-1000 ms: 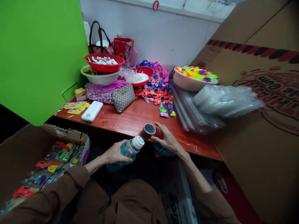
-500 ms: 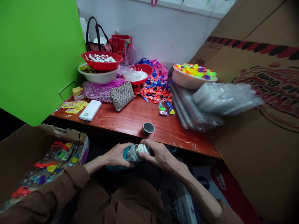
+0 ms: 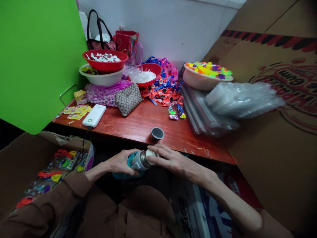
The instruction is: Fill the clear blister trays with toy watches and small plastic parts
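My left hand [image 3: 122,162] is wrapped around a thermos flask [image 3: 141,160] with a teal cover, tilted with its mouth to the right, below the table edge. The fingers of my right hand [image 3: 173,162] close over the white stopper [image 3: 150,155] at the mouth. Bare metal neck shows between the stopper and the flask's body. My right palm hides the far end of the stopper. On the table edge just beyond my hands stands a dark-lined cup [image 3: 157,134], its opening facing up.
On the red-brown table [image 3: 119,127] lie a power bank [image 3: 94,115], a patterned pouch [image 3: 128,99] and plastic bags [image 3: 210,112]. Basins of small parts, including a red one [image 3: 106,66], stand behind. A green board [image 3: 37,59] rises left, a large carton [image 3: 267,138] right. An open box [image 3: 15,165] sits lower left.
The white stopper sits further off the flask, with more metal neck showing. My right hand has shifted its grip, fingers now lying straighter over the stopper. The camera view has shifted slightly.
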`<act>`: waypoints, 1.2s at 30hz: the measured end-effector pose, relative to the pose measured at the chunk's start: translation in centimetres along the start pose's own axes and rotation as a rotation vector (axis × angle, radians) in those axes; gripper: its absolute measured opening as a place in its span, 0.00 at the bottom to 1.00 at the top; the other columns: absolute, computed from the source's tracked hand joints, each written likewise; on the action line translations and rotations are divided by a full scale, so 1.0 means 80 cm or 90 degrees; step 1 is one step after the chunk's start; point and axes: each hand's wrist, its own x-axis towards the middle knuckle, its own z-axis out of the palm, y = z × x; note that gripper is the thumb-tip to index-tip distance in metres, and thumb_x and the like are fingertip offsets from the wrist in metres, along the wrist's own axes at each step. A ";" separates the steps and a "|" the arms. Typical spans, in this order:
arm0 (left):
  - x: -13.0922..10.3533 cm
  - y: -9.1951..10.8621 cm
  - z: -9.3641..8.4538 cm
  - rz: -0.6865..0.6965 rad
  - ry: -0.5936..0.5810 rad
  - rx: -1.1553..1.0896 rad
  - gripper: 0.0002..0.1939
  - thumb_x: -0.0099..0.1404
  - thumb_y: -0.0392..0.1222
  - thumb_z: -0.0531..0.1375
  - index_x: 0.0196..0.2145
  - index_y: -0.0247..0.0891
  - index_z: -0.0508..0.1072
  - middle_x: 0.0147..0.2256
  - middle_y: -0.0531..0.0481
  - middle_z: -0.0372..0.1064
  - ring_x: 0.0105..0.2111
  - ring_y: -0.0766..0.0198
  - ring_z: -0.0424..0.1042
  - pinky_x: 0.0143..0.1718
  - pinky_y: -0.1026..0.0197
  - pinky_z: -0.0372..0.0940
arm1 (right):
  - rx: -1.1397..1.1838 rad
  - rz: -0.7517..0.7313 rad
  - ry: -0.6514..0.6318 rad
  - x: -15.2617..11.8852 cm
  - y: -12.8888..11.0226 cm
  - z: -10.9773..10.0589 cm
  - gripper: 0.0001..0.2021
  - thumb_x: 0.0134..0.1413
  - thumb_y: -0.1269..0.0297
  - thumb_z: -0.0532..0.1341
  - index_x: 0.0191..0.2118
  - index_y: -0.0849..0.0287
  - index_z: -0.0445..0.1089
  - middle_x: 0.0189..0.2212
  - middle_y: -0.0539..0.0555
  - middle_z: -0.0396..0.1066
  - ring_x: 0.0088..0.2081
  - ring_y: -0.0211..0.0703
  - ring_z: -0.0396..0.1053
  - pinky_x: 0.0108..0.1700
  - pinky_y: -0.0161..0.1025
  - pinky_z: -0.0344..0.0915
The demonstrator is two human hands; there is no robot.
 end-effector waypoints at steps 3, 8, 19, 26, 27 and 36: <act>0.001 0.000 -0.002 -0.020 0.026 -0.035 0.40 0.47 0.44 0.75 0.57 0.40 0.70 0.48 0.48 0.75 0.48 0.52 0.73 0.53 0.52 0.65 | 0.072 0.081 0.162 -0.012 0.017 0.007 0.21 0.69 0.64 0.56 0.65 0.46 0.62 0.63 0.56 0.64 0.63 0.48 0.64 0.62 0.52 0.66; 0.005 0.004 -0.009 -0.041 0.081 -0.011 0.41 0.46 0.44 0.75 0.57 0.39 0.71 0.50 0.46 0.75 0.50 0.50 0.73 0.55 0.50 0.64 | 0.230 0.217 0.419 -0.042 0.033 0.056 0.26 0.56 0.58 0.70 0.60 0.50 0.67 0.54 0.58 0.72 0.57 0.54 0.70 0.61 0.56 0.66; 0.037 0.066 -0.036 -0.114 0.045 0.101 0.33 0.48 0.48 0.73 0.52 0.36 0.74 0.41 0.49 0.75 0.40 0.55 0.72 0.41 0.58 0.64 | 0.563 0.457 0.377 -0.067 0.015 0.222 0.31 0.51 0.47 0.70 0.58 0.55 0.72 0.57 0.62 0.72 0.67 0.63 0.58 0.69 0.64 0.46; 0.065 0.091 -0.053 -0.159 0.003 0.169 0.30 0.49 0.51 0.71 0.48 0.37 0.75 0.36 0.52 0.72 0.35 0.59 0.69 0.36 0.61 0.61 | 0.730 0.453 0.366 -0.063 0.000 0.264 0.32 0.47 0.48 0.72 0.57 0.53 0.73 0.57 0.60 0.72 0.64 0.62 0.62 0.67 0.58 0.53; 0.068 0.093 -0.055 -0.169 -0.005 0.182 0.29 0.49 0.52 0.71 0.48 0.37 0.75 0.35 0.52 0.72 0.34 0.59 0.69 0.35 0.61 0.61 | 0.762 0.446 0.375 -0.061 -0.002 0.268 0.32 0.47 0.48 0.72 0.57 0.53 0.73 0.56 0.60 0.71 0.61 0.60 0.66 0.64 0.56 0.59; 0.088 0.106 -0.071 -0.233 -0.050 0.223 0.27 0.48 0.51 0.70 0.44 0.38 0.73 0.35 0.53 0.72 0.34 0.59 0.69 0.34 0.62 0.61 | 0.855 0.452 0.364 -0.051 -0.013 0.278 0.32 0.42 0.49 0.74 0.55 0.51 0.74 0.51 0.57 0.72 0.53 0.59 0.71 0.57 0.52 0.67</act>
